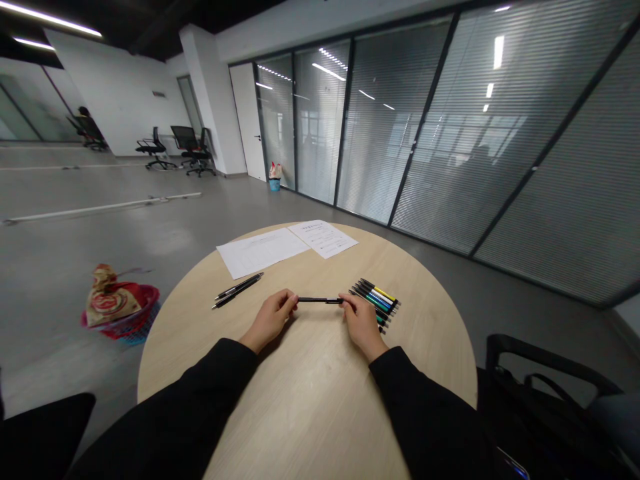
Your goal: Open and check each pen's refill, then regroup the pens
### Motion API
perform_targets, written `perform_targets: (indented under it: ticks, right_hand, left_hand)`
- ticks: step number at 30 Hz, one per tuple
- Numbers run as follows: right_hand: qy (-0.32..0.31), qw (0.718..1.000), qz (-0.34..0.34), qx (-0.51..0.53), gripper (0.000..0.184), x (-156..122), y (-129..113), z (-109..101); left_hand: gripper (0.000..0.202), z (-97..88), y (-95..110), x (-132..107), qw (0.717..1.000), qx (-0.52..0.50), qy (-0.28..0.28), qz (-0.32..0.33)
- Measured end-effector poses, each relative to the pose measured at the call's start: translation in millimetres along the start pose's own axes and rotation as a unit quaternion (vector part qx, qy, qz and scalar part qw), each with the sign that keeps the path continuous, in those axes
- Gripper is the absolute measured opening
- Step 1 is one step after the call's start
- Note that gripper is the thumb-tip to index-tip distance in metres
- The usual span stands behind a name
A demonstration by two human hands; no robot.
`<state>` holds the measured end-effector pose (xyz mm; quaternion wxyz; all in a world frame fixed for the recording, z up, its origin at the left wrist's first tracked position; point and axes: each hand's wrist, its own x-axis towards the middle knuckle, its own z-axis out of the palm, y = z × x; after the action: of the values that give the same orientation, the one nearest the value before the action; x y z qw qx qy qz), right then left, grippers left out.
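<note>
A black pen (320, 300) is held level just above a round wooden table (310, 400). My left hand (270, 320) pinches its left end and my right hand (363, 325) pinches its right end. Right beside my right hand lies a row of several pens (377, 298) with coloured and black barrels. Two black pens (237, 291) lie side by side to the left of my left hand. Both of my arms are in black sleeves.
Two white paper sheets (285, 247) lie at the table's far edge. A red basket with a bag (120, 310) stands on the floor at left. A black chair with a bag (545, 393) is at right. Office chairs (185, 150) stand far back by the wall.
</note>
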<state>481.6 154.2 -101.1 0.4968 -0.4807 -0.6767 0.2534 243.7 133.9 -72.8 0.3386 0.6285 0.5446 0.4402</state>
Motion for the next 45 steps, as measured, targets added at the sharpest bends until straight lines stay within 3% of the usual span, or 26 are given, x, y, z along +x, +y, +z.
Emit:
perform_targets:
  ticks: [10,21,31,45]
  right_hand:
    - [-0.005,1.0,0.002,0.006,0.032,0,-4,-1]
    - [0.006,1.0,0.001,-0.009,0.03,0,-1,-1]
    - [0.007,1.0,0.001,-0.01,0.033,0,2,-1]
    - [0.006,1.0,0.013,0.01,0.032,1,2,-1]
  left_hand:
    - [0.041,0.6,0,0,1.0,0.008,0.001,0.005]
    - [0.025,-0.7,-10,2,0.999,-0.015,0.025,0.043]
    - [0.026,0.6,-6,1,0.999,-0.039,0.021,-0.01]
    - [0.033,1.1,-5,1,0.999,-0.032,0.004,0.003]
